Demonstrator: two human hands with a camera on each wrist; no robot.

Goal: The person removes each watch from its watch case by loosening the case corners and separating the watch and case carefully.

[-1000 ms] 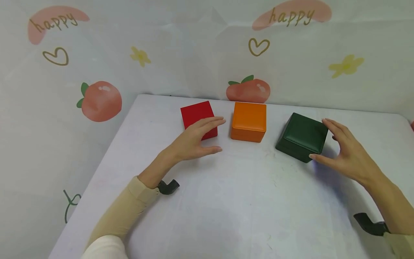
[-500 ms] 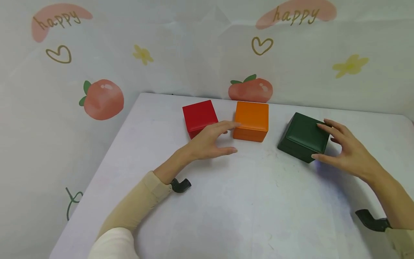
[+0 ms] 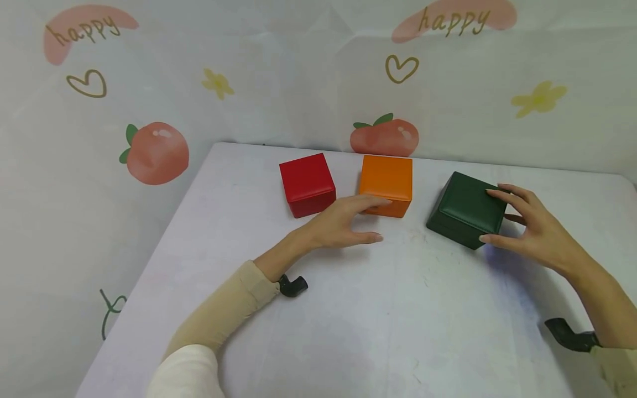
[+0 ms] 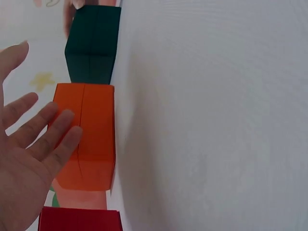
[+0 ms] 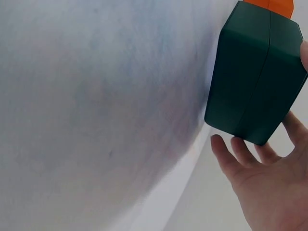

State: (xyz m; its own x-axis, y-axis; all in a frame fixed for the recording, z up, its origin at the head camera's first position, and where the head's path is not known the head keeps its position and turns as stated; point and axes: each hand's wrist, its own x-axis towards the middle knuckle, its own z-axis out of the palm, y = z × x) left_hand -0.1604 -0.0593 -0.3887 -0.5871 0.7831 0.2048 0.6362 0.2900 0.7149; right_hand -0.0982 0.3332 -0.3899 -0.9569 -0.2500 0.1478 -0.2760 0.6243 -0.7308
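My left hand (image 3: 340,222) is in front of the orange box (image 3: 386,178), its fingers straight and apart from the thumb. In the left wrist view those fingers (image 4: 62,137) overlap the side of the orange box, which has a seam around it. On the right, a dark green box (image 3: 468,209) with a padded lid sits at an angle. My right hand (image 3: 538,235) holds it by its right side, the thumb at the front corner and a fingertip on the lid. The right wrist view has several fingertips (image 5: 240,151) along the end of the green box.
A red box (image 3: 308,185) stands left of the orange one, near the white table's (image 3: 348,331) back edge. Behind the table hangs a pale sheet (image 3: 278,72) printed with fruit, hearts and flowers. A black curved piece (image 3: 293,286) sticks out from each wrist.
My left hand has moved right, from over the red box to in front of the orange box. One right finger has come onto the green lid. The boxes stay in place.
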